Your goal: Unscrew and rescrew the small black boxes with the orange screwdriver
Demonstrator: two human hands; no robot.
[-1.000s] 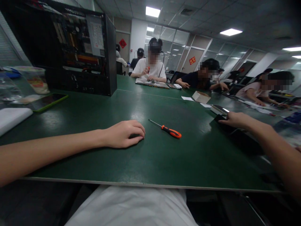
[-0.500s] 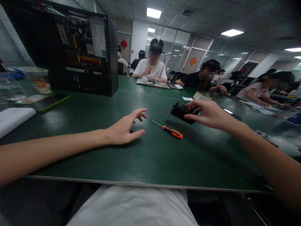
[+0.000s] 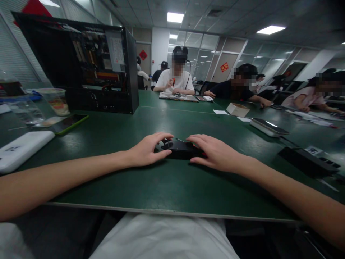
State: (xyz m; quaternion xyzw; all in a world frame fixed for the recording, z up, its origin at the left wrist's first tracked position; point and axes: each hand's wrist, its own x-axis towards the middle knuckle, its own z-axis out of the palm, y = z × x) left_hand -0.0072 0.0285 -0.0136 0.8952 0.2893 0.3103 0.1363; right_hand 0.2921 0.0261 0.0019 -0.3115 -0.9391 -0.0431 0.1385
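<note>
A small flat black device (image 3: 178,148) lies on the green table (image 3: 167,183) straight in front of me. My left hand (image 3: 147,150) holds its left end, fingers curled over the edge. My right hand (image 3: 214,153) lies over its right end, fingers spread across the top. Only a sliver of orange shows from the screwdriver (image 3: 196,147), which lies under my right hand and behind the device.
An open black computer case (image 3: 88,64) stands at the back left. A white box (image 3: 23,149), a phone in a green case (image 3: 68,123) and plastic cups (image 3: 54,100) sit at the left. A black power strip (image 3: 307,162) lies at the right. Other people work at the far end.
My right hand carried the black device from the right side of the table to the middle and set it down over the screwdriver. My left hand opened, then took hold of the device's left end.
</note>
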